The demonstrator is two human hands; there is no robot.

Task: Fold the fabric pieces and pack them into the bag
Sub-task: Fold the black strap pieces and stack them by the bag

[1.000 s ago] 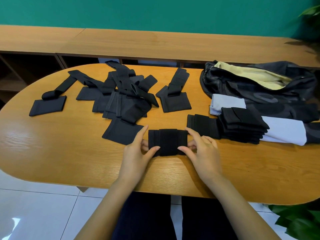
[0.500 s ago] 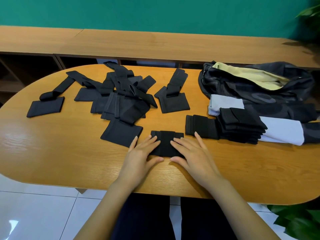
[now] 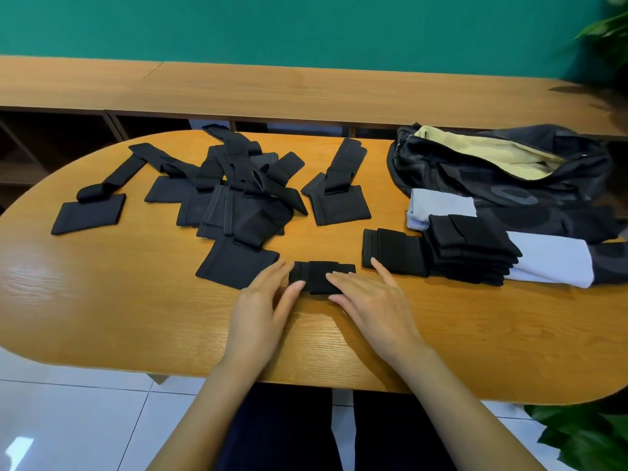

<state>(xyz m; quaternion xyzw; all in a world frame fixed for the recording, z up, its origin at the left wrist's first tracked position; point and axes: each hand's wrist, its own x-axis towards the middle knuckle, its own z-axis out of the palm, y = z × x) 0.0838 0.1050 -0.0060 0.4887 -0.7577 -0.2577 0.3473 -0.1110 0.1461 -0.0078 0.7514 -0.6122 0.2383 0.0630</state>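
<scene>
A small folded black fabric piece [image 3: 319,275] lies on the wooden surface [image 3: 102,300] near its front edge, between both hands; the left hand [image 3: 260,302] rests flat beside its left end, fingers [image 3: 272,271] straight and thumb touching the edge; the right hand [image 3: 372,300] lies over its right part, fingers [image 3: 350,281] stretched out and pressing down (neither hand grips anything). Just right of it sits another folded piece [image 3: 394,251], touching a stack of folded pieces [image 3: 472,248]; the stack rests on a pale lavender cloth [image 3: 554,263]. Behind these the dark bag [image 3: 475,178] lies open, yellow lining showing. A loose heap of unfolded black pieces [image 3: 238,198] spreads across the left and middle.
</scene>
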